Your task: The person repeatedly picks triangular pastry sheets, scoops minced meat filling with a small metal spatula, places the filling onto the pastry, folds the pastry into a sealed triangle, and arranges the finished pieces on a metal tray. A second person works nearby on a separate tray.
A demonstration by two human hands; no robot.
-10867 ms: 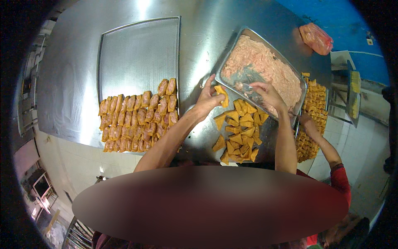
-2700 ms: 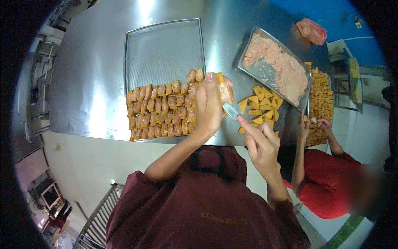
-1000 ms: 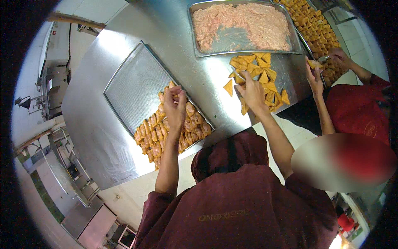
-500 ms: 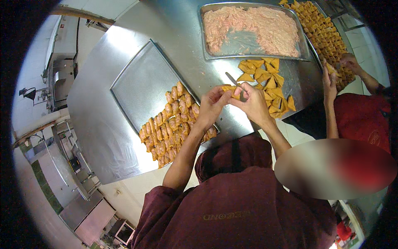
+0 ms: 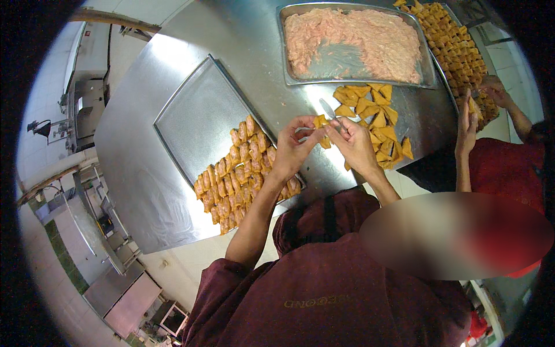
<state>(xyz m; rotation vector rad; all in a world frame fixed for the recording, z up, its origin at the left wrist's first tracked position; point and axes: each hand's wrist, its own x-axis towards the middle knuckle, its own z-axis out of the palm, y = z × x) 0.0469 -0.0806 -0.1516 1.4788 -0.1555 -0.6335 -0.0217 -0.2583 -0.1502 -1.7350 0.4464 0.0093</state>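
Note:
My left hand (image 5: pixel 296 147) pinches a golden fried tofu piece (image 5: pixel 321 122) between its fingertips over the steel table. Close beside it, my right hand (image 5: pixel 354 146) grips a small spreading knife (image 5: pixel 327 107), its blade pointing up and away. Fingertips of the right hand are next to the tofu piece; whether they touch it I cannot tell. A pile of fried tofu triangles (image 5: pixel 378 118) lies just beyond and right of my right hand. Left of my left hand, rows of filled tofu pieces (image 5: pixel 231 188) cover the near part of a mesh tray (image 5: pixel 199 110).
A deep metal tray (image 5: pixel 358 80) of pink minced filling (image 5: pixel 381 49) stands at the back. At the far right is another tray loaded with tofu pieces (image 5: pixel 454 46), where a co-worker's hands (image 5: pixel 466 124) hold a piece. The table (image 5: pixel 136 150) has a bent left edge.
The knife blade has shifted slightly right and points more steeply away. The tofu piece has turned more upright between my hands. The co-worker's nearer hand has moved slightly right.

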